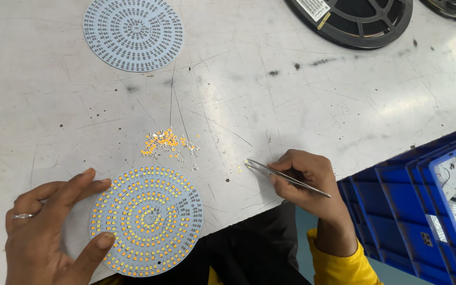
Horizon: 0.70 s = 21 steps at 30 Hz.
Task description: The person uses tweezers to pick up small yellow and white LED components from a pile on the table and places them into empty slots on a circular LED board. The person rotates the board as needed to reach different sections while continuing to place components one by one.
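Fingers [291,171] of the right hand [307,182] pinch tweezers [286,177].

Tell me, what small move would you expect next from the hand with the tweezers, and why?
Probably the right hand closes the tweezers on the small yellow chip lying at their tips and carries it to the round LED board. The left hand steadies that board at its edge, a patch on its right side looks unfilled, and loose chips lie just above it.
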Tool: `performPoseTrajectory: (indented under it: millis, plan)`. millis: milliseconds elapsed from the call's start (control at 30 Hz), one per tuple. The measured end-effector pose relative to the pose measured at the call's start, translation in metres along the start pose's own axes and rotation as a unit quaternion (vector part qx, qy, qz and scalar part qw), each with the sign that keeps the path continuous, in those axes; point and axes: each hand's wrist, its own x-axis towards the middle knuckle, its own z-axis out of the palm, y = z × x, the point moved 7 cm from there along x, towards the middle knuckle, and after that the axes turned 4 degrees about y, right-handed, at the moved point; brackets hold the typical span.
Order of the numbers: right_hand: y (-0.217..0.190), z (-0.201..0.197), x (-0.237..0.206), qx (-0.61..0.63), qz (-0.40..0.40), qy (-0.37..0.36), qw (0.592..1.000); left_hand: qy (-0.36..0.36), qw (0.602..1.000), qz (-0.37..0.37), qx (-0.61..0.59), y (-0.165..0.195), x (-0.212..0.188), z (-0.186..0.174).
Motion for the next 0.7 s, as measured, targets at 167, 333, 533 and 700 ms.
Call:
performPoseTrajectory:
  millis: [167,333,533,700]
  plan:
    - [-0.004,-0.001,0.002,-0.02,0.0,0.006,1.0,0.0,1.0,-0.001,-0.008,-0.001,-0.002,0.0]
    - [-0.002,-0.003,0.0,-0.013,0.004,0.019,1.0,0.008,1.0,0.008,-0.01,0.005,0.001,-0.001]
    - [-0.001,-0.001,-0.001,-0.014,0.014,0.017,1.0,0.018,0.999,0.02,-0.021,0.017,0.008,-0.006]
    - [-0.019,0.023,-0.006,0.049,0.021,-0.04,0.998,0.044,0.997,0.012,-0.058,0.021,0.01,-0.011]
